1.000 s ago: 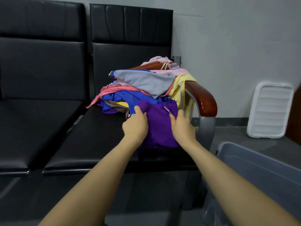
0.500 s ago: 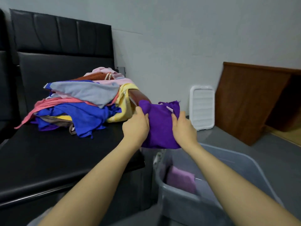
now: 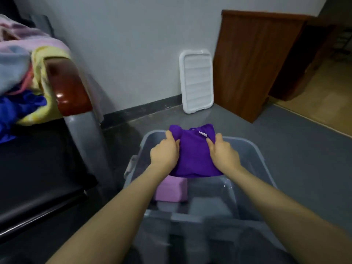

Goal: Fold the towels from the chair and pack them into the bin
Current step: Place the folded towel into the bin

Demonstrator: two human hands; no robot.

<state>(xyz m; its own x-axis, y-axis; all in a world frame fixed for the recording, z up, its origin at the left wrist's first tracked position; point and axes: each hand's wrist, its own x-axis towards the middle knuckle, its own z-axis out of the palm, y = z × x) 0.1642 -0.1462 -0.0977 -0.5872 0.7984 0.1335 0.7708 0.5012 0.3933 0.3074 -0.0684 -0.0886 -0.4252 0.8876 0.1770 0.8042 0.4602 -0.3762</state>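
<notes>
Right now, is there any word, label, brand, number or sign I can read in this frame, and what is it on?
No readable text anywhere.
Small white tag on the purple towel, held by both hands over the bin: too small and blurred to read.
White lid against the wall: only ribs, no lettering visible.
Pink towel in the bin: no label visible.

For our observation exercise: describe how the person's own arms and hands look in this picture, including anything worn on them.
Both forearms are bare, with no sleeves in view. The left hand and right hand wear no gloves, and no rings, watch or bracelets show. No markings are visible, though the frame is a little blurred.
</notes>
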